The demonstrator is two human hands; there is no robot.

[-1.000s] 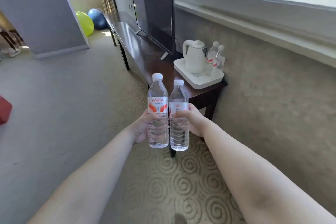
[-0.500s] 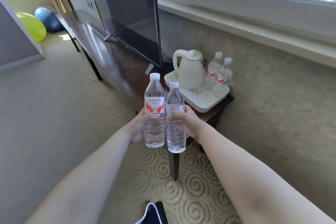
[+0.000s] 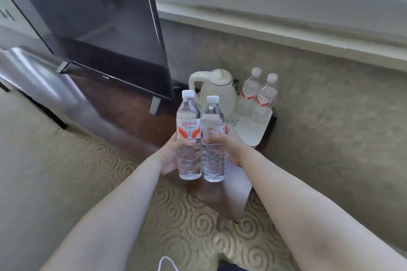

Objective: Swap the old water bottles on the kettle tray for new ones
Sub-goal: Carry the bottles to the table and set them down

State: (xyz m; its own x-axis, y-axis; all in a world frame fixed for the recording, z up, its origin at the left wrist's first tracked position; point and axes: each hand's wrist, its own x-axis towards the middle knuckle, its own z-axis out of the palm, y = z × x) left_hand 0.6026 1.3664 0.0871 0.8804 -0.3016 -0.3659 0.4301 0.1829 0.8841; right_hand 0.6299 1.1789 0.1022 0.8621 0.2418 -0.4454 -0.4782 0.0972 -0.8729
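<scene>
My left hand point(image 3: 170, 154) grips a full clear water bottle point(image 3: 189, 138) with a white cap and a red-and-white label. My right hand point(image 3: 229, 145) grips a second, matching bottle point(image 3: 213, 156) right beside it; the two bottles touch, both upright. Beyond them a white tray point(image 3: 253, 130) sits on the end of a dark wooden table. On it stand a cream kettle point(image 3: 218, 92) and two more water bottles, one behind point(image 3: 248, 92) and one in front point(image 3: 265, 99), at the tray's right side.
A large black TV point(image 3: 92, 20) stands on the dark table point(image 3: 123, 105) left of the kettle. A wall and window sill point(image 3: 286, 28) run behind the tray. Swirl-patterned carpet point(image 3: 187, 215) lies below my arms.
I have come closer to the table end; the kettle tray now sits just beyond the two held bottles. Both hands keep their grip unchanged.
</scene>
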